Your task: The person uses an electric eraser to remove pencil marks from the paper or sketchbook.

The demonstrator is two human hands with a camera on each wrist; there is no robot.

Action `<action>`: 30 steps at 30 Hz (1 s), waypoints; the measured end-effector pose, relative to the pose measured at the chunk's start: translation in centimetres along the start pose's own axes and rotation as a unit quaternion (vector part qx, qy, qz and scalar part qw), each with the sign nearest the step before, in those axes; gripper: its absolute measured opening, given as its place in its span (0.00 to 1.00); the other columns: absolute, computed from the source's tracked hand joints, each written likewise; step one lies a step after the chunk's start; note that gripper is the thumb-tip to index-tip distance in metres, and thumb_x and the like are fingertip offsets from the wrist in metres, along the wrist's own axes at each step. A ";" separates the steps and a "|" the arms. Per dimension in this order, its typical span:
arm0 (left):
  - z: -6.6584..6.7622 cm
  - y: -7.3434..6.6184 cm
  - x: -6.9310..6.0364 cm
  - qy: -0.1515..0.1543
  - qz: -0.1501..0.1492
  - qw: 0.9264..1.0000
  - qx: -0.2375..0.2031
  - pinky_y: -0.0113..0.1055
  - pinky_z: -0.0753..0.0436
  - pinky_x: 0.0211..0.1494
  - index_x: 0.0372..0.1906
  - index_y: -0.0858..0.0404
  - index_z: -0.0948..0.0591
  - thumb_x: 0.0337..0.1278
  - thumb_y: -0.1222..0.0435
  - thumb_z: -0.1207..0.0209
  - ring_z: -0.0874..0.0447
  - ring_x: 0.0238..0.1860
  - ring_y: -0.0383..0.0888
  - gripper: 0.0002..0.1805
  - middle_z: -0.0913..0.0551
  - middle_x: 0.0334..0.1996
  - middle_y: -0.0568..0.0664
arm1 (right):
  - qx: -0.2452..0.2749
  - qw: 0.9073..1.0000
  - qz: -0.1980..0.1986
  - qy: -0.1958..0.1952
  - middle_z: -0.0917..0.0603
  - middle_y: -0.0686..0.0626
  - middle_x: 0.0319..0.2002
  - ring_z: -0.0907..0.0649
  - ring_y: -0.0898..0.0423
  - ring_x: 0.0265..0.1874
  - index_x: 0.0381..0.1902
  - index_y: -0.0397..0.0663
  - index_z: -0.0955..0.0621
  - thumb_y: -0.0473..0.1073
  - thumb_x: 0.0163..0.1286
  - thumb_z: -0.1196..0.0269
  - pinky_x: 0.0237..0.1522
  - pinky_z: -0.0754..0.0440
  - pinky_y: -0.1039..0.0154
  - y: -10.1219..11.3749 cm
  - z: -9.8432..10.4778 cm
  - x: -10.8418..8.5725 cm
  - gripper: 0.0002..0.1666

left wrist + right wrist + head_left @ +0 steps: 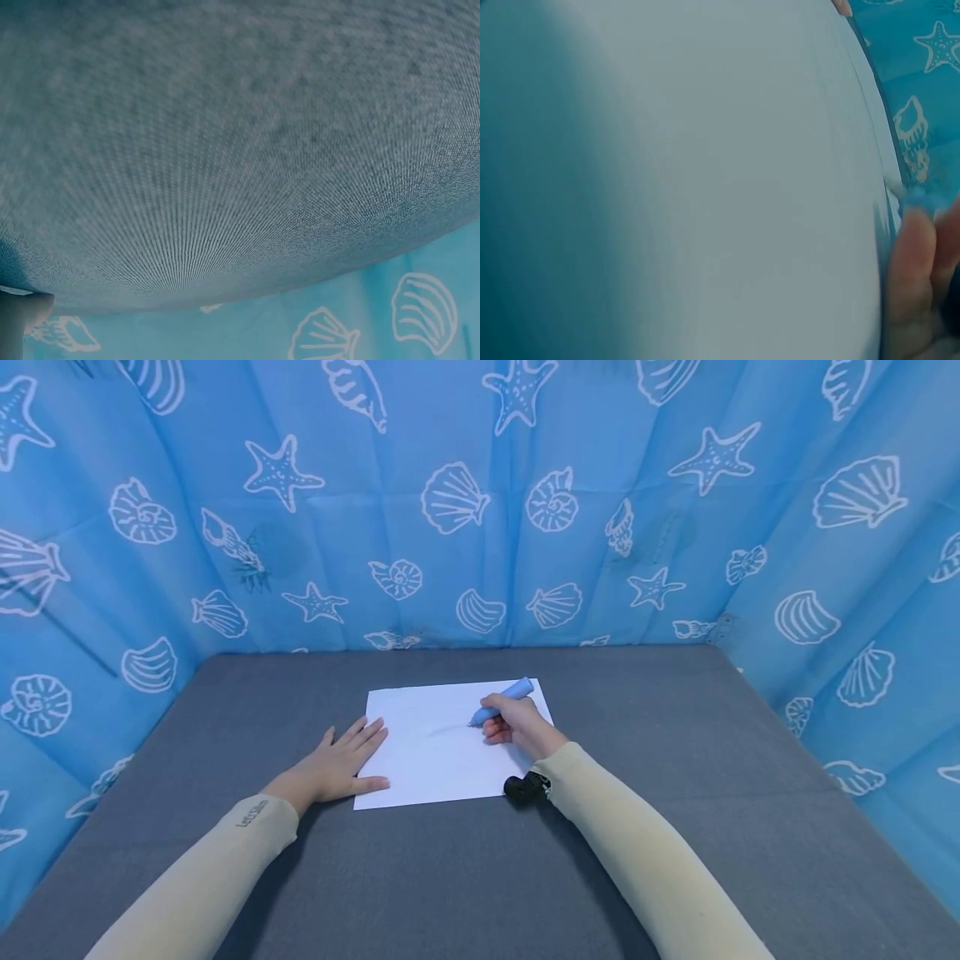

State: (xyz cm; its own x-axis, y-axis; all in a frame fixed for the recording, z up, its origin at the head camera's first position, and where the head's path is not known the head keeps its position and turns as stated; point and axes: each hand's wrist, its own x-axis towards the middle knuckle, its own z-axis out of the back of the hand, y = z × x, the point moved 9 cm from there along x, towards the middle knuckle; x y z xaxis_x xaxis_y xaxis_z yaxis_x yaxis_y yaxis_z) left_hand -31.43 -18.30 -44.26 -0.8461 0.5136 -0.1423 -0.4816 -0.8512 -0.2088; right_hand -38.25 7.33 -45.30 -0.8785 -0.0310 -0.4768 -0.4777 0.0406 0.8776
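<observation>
A white sheet of paper [420, 768] lies on the grey cloth-covered table. My right hand [517, 724] pinches a thick blue marker [516, 688] between thumb and fingers over the paper's right half. The marker leans, its narrow tip low at the left, close to the paper; whether it touches, I cannot tell. Left of the tip runs a faint grey streak, either shadow or line. My left hand [345, 766] rests with spread, straight fingers across the sheet's left edge. In the right wrist view, the blue marker [922, 199] shows only partly above the fingertips [916, 236].
A blue curtain [450, 568] with white shells and starfish hangs behind the table and at both sides. The grey table [450, 877] stretches around the paper. A small black object [525, 788] sits at my right wrist, by the paper's near right corner.
</observation>
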 end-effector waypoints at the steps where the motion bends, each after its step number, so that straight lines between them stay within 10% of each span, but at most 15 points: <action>1: 0.0 0.0 0.0 0.001 0.001 1.000 0.001 0.69 0.62 0.67 0.77 0.64 0.49 0.61 0.34 0.52 0.63 0.76 0.60 0.51 0.55 0.77 0.58 | -0.002 1.000 0.000 0.002 0.23 0.48 0.17 0.25 0.60 0.13 0.33 0.35 0.21 0.42 0.68 0.39 0.19 0.19 0.67 0.0 0.0 0.0 0.13; 30: -0.3 0.2 0.1 -0.002 -0.001 1.000 -0.001 0.69 0.63 0.68 0.77 0.63 0.49 0.61 0.33 0.53 0.64 0.76 0.59 0.51 0.55 0.77 0.57 | 0.024 0.999 -0.011 0.024 0.22 0.47 0.21 0.22 0.58 0.17 0.34 0.37 0.22 0.49 0.71 0.40 0.23 0.17 0.64 0.0 -0.4 -0.2 0.18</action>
State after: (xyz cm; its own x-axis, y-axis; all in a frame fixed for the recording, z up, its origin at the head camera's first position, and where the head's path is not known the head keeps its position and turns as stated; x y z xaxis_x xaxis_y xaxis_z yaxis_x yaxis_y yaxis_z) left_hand -31.55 -18.43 -44.56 -0.8464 0.5145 -0.1379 -0.4824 -0.8502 -0.2109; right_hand -38.10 6.93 -45.22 -0.8671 -0.0805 -0.4915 -0.4974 0.0869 0.8632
